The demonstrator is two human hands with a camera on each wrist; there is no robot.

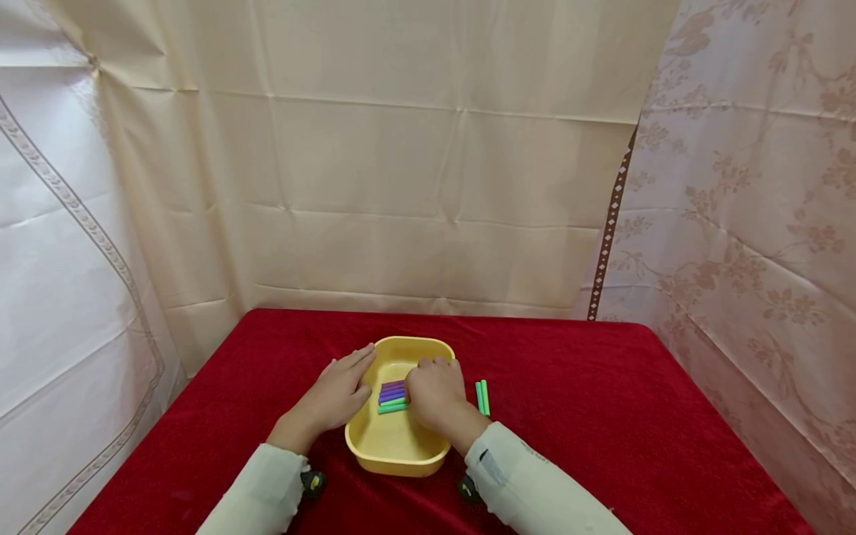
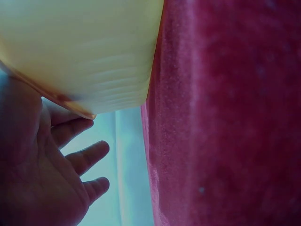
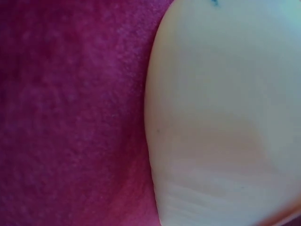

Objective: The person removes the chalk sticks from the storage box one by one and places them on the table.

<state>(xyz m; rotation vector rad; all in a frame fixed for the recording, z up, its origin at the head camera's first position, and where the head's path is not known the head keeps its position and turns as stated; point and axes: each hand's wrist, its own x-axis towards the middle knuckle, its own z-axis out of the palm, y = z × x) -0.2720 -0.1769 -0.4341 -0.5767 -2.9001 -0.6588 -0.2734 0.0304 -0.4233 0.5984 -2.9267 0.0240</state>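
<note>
A yellow plastic tub point(image 1: 394, 467) stands on the red cloth, its outer wall point(image 2: 94, 52) also filling much of both wrist views. Inside it a row of slim purple sticks point(image 1: 391, 391) and green sticks point(image 1: 392, 409) lies side by side. My left hand point(image 1: 332, 394) rests on the tub's left rim, fingers extended and thumb over the inner side. In the left wrist view several fingers point(image 2: 89, 157) spread clear of the wall. Curled over the right ends of the sticks, my right hand point(image 1: 438, 394) reaches into the tub; its fingertips are hidden, so any hold cannot be seen.
Two green sticks point(image 1: 482, 398) lie on the cloth just right of the tub. The red-covered table point(image 1: 602, 416) extends to both sides. A beige curtain point(image 1: 428, 186) hangs behind it, with patterned cloth point(image 1: 756, 223) on the right.
</note>
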